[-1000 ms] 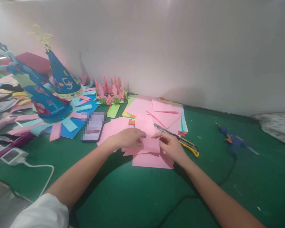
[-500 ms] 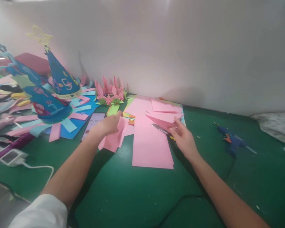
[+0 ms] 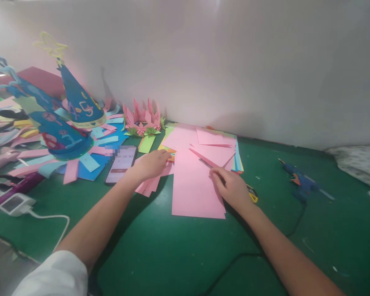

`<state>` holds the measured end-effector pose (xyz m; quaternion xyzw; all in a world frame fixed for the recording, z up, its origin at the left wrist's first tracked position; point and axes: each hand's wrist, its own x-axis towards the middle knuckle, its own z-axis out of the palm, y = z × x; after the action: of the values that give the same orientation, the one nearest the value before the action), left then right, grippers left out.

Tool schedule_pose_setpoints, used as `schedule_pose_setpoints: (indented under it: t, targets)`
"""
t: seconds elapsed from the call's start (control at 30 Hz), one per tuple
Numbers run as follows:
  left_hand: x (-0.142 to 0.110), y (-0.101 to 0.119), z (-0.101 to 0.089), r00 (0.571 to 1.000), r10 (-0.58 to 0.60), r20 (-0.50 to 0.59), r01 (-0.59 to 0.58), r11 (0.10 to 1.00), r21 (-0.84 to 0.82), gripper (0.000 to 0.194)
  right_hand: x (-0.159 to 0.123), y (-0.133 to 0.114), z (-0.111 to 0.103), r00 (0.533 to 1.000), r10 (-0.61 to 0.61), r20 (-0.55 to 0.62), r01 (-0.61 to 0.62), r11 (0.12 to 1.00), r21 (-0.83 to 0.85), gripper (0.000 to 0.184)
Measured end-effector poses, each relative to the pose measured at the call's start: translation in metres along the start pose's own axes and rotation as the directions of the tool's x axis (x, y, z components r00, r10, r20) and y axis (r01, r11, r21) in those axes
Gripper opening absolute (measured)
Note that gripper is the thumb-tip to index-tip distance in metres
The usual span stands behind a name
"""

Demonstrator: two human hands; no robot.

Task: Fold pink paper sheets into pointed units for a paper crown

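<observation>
My right hand (image 3: 232, 187) has its fingers closed on a pair of scissors, whose yellow and black handles (image 3: 253, 195) stick out beyond the palm. The thin blade tip (image 3: 205, 163) points left over pink paper. A long pink sheet (image 3: 195, 193) lies partly under this hand, with a folded pink piece (image 3: 217, 154) on its upper part. My left hand (image 3: 152, 164) is low over smaller pink paper pieces (image 3: 149, 186), beside the long sheet. Its fingers are bent together by some coloured strips (image 3: 171, 157); what they hold, if anything, is hidden.
A phone (image 3: 121, 164) lies left of my left hand. Behind it stands a pink paper crown (image 3: 143, 119). Blue cone hats (image 3: 80, 98) with paper strips fill the left. A blue glue gun (image 3: 302, 181) and its cable lie on the green table (image 3: 160, 255) at right.
My right hand has moved down and left from the folded pink piece onto the scissors, which have turned. My left hand has shifted right, and the pink pieces under it lie lower and flatter.
</observation>
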<state>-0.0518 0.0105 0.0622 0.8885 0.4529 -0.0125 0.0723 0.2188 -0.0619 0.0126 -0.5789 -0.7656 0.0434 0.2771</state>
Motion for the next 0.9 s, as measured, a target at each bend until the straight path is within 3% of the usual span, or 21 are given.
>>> schedule_pose_setpoints:
  t: [0.13, 0.2, 0.33, 0.5, 0.7, 0.9]
  targets:
    - [0.011, 0.012, 0.022, 0.974, 0.062, -0.219, -0.089, 0.989, -0.117, 0.038, 0.002, 0.005, 0.003, 0.999, -0.034, -0.005, 0.033, 0.999, -0.031, 0.022]
    - [0.015, 0.014, 0.032, 0.973, 0.091, -0.212, -0.117, 0.987, -0.110, 0.052, 0.002, 0.004, 0.006, 0.998, -0.059, 0.021, 0.060, 0.996, -0.065, 0.022]
    - [0.018, 0.012, 0.044, 0.959, 0.151, -0.238, -0.181, 0.977, -0.109, 0.058, 0.001, 0.002, 0.010, 0.991, -0.118, 0.069, 0.125, 0.985, -0.117, 0.023]
    - [0.020, 0.013, 0.043, 0.960, 0.051, -0.275, -0.120, 0.963, -0.240, 0.056, -0.001, 0.002, 0.012, 0.992, -0.111, 0.055, 0.115, 0.990, -0.079, 0.031]
    - [0.015, 0.021, 0.031, 0.976, -0.114, -0.187, 0.048, 0.944, -0.326, 0.045, -0.001, -0.003, 0.009, 0.989, -0.122, 0.088, 0.129, 0.989, -0.078, 0.035]
    - [0.012, 0.022, 0.029, 0.975, -0.135, -0.176, 0.055, 0.916, -0.398, 0.050, -0.002, -0.006, 0.008, 0.986, -0.107, 0.125, 0.118, 0.990, -0.080, 0.035]
